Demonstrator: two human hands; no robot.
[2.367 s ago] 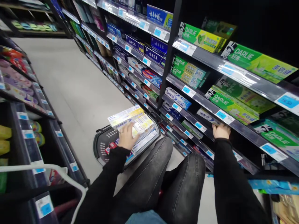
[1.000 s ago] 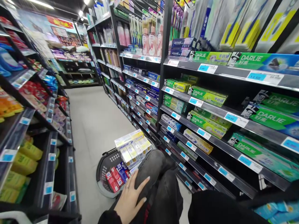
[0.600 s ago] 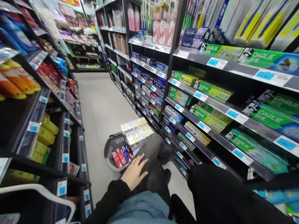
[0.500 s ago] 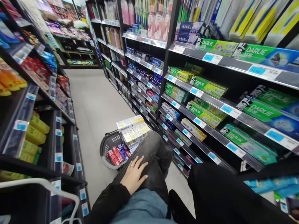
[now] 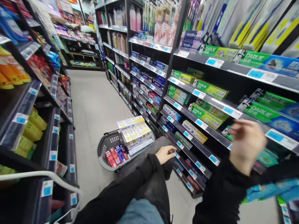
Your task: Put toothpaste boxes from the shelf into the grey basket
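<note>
My left hand is over my bent knee, fingers apart and loosely curved toward the toothpaste shelf, with nothing seen in it. Raised at the right, my right hand is blurred by motion, its fingers bent; whether it holds anything I cannot make out. Behind it, a teal toothpaste box is partly covered. Green and blue Darlie toothpaste boxes lie on the shelf just above. On the floor beside my leg stands a grey shopping basket, holding white-and-yellow boxes and red boxes.
Toothbrush packs hang above the toothpaste along the right shelving. Left shelves hold yellow packs and orange pouches. A white curved bar or cable crosses the lower left. The aisle floor runs ahead between the shelves.
My left hand has moved right from my thigh to over the knee. My right hand has come up into view before the toothpaste shelf. The basket's side now shows more.
</note>
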